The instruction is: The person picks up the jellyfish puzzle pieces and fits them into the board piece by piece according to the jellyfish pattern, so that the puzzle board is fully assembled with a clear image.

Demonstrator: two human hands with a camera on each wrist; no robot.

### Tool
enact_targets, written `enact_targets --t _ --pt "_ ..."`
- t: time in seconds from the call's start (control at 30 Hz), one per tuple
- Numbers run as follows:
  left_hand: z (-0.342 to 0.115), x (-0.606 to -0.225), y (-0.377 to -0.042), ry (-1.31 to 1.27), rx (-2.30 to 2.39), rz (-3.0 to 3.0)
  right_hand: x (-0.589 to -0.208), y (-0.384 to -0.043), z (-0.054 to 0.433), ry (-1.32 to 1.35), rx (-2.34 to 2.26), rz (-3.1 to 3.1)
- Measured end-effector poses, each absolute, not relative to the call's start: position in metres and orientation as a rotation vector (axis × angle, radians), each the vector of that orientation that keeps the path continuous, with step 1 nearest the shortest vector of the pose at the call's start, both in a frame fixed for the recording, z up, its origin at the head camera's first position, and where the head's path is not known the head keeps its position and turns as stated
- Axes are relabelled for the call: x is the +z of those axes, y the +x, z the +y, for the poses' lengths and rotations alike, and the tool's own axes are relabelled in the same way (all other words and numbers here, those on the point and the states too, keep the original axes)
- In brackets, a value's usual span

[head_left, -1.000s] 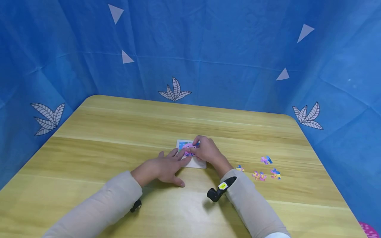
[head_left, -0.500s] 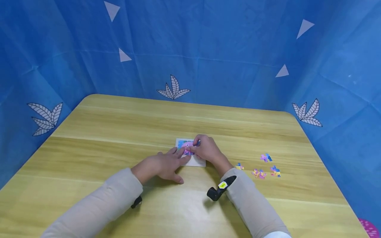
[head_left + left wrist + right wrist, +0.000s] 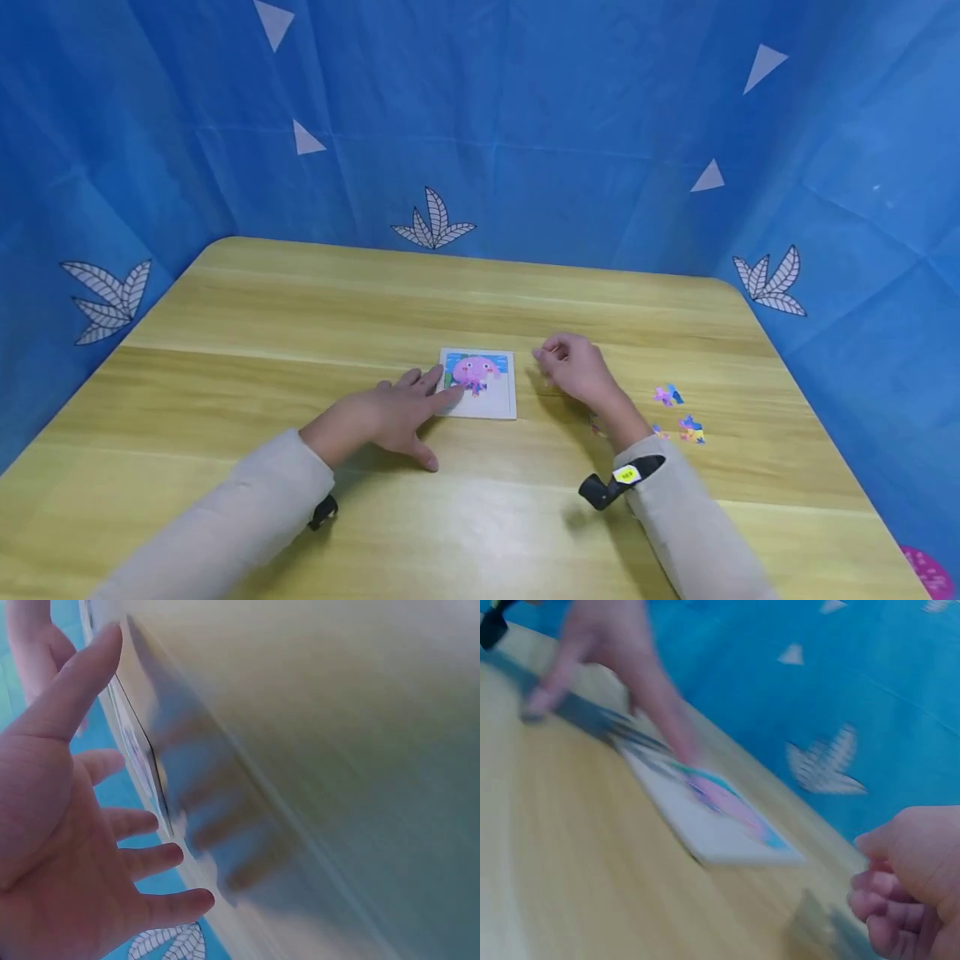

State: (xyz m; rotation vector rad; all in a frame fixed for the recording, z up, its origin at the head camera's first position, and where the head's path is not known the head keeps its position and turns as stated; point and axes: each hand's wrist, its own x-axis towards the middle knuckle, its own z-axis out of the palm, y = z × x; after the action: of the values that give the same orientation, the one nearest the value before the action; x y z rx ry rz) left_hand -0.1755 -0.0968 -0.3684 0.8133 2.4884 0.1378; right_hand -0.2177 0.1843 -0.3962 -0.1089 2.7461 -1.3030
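A square white puzzle tray [image 3: 495, 408] lies flat at the middle of the table. Its upper part holds a joined pink-and-blue cartoon picture [image 3: 474, 369]; the lower part is bare white. My left hand [image 3: 386, 417] spreads its straight fingers at the tray's left edge, the index fingertip over the picture's lower left. Whether that finger touches cannot be made out. To the right of the tray, my right hand [image 3: 581, 367] hovers with loosely curled fingers [image 3: 881, 889], and I see nothing between them. Loose jigsaw pieces [image 3: 692, 429] lie beyond the right wrist, some partly hidden by it.
Another pair of pink and blue pieces [image 3: 667, 395] lies farther back on the right. The wooden table [image 3: 300, 292] extends around the tray, with a blue curtain [image 3: 562, 125] behind it. Something pink with dots [image 3: 927, 571] shows at the lower right corner.
My right hand has let go at the picture's upper right and moved right, off the tray. A blue-edged piece now sits there. My left hand has drawn slightly left.
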Motion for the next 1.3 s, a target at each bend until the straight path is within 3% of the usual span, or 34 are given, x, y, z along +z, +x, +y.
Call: enact_targets --t 0.27,0.47,1.3 --pt "-0.107 -0.367 -0.174 0.810 0.161 2.453 -0.383 -0.194 0.282 0.147 -0.951 2.924" --pt "-0.111 -0.367 -0.172 0.811 0.165 2.461 -0.383 -0.178 0.317 0.356 -0.713 2.925" --pt "-0.108 -0.368 -0.174 0.801 0.154 2.449 -0.395 -0.185 0.294 0.349 -0.871 2.853"
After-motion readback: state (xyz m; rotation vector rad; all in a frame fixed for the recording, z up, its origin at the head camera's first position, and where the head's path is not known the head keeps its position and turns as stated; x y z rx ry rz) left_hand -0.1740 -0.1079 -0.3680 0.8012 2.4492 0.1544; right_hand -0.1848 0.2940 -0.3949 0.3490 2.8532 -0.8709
